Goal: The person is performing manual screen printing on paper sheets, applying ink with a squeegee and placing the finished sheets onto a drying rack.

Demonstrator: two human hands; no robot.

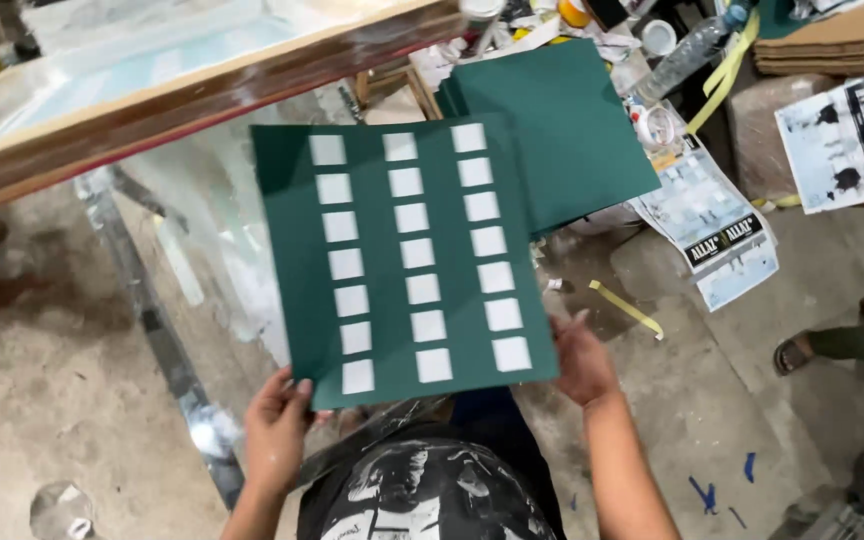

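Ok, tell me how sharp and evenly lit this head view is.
Head view: soft, even light; the green sheet held by the left hand and right hand is sharp, its white squares crisp; the wooden frame glares pale; the edges bend slightly.

Two printed label sheets, pale blue-white with black bands, lie on the floor: one [717, 225] at three o'clock, another [845, 140] at two o'clock. Flattened brown cardboard [832, 45] sits at one o'clock.

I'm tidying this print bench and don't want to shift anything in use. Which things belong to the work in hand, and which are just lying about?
In hand:
- green sheet with white squares, gripped by left hand and right hand
- stack of plain green sheets
- wooden-framed screen

Lying about:
- plastic bottle
- tape roll
- printed papers
- yellow strip
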